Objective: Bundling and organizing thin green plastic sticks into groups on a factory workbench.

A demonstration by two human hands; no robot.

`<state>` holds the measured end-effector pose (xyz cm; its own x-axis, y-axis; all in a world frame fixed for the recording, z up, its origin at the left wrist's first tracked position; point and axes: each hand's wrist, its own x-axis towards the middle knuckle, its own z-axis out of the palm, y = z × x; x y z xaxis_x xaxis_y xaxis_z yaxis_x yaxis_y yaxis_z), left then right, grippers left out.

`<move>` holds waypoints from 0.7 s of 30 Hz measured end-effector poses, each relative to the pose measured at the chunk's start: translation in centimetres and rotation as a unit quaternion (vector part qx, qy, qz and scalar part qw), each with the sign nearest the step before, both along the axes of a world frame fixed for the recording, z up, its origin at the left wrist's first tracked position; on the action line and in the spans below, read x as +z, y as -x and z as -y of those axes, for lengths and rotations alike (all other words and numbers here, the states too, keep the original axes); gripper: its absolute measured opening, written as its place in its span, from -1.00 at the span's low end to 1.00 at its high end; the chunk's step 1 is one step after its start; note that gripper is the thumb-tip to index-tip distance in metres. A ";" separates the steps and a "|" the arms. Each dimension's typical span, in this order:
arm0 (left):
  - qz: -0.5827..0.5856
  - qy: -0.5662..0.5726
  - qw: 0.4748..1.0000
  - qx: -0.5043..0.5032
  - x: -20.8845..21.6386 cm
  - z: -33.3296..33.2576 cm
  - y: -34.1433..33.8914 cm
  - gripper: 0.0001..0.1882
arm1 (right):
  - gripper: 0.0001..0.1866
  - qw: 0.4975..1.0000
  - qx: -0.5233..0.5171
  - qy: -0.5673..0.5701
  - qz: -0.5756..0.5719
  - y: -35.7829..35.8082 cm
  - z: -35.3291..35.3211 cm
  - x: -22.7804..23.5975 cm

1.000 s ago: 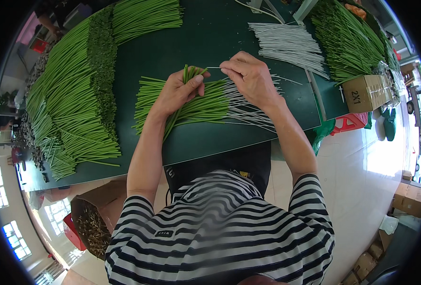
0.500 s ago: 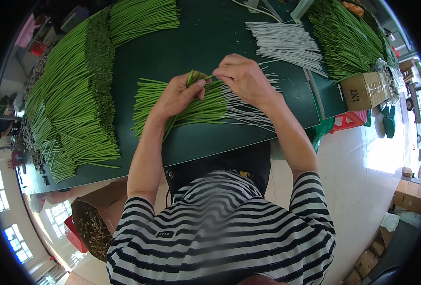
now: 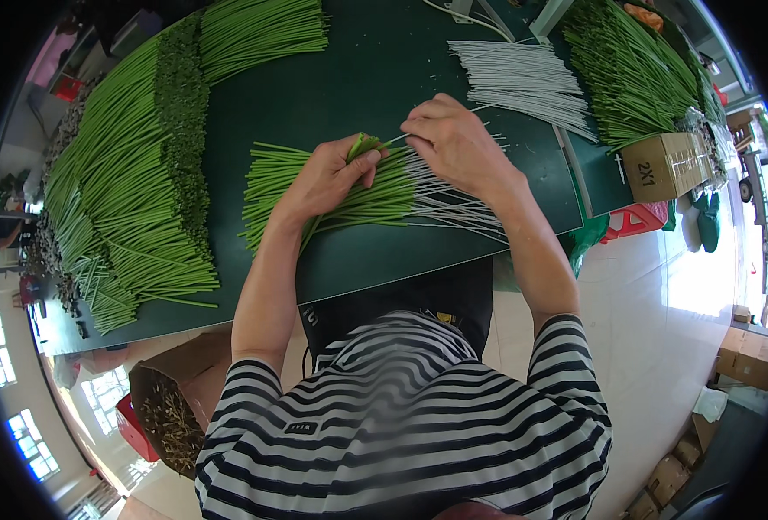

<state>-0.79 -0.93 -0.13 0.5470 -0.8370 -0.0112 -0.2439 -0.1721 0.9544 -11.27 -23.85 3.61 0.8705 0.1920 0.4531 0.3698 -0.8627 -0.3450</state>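
My left hand is closed around a few green stems, pinching them between thumb and fingers. A thin white stick runs from the stems' tip into my right hand, whose thumb and fingers pinch it; its far end pokes out past the knuckles. Whether the stick sits inside a stem is too small to tell. Beneath both hands lies a pile of green stems, with white sticks jutting from its right side.
A bundle of white sticks lies at the back right of the green table. Large stacks of leafy green stems cover the left side; another stack is at the far right, behind a cardboard box. Metal legs stand at the back.
My right hand has shifted slightly right, away from my left. The white stick now shows in the wider gap between them. My left hand has barely moved.
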 end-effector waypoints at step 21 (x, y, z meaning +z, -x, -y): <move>-0.002 -0.019 1.000 0.001 1.4 -0.4 0.3 -0.66 | -0.84 0.980 -0.199 0.022 0.012 1.0 10.1 -3.0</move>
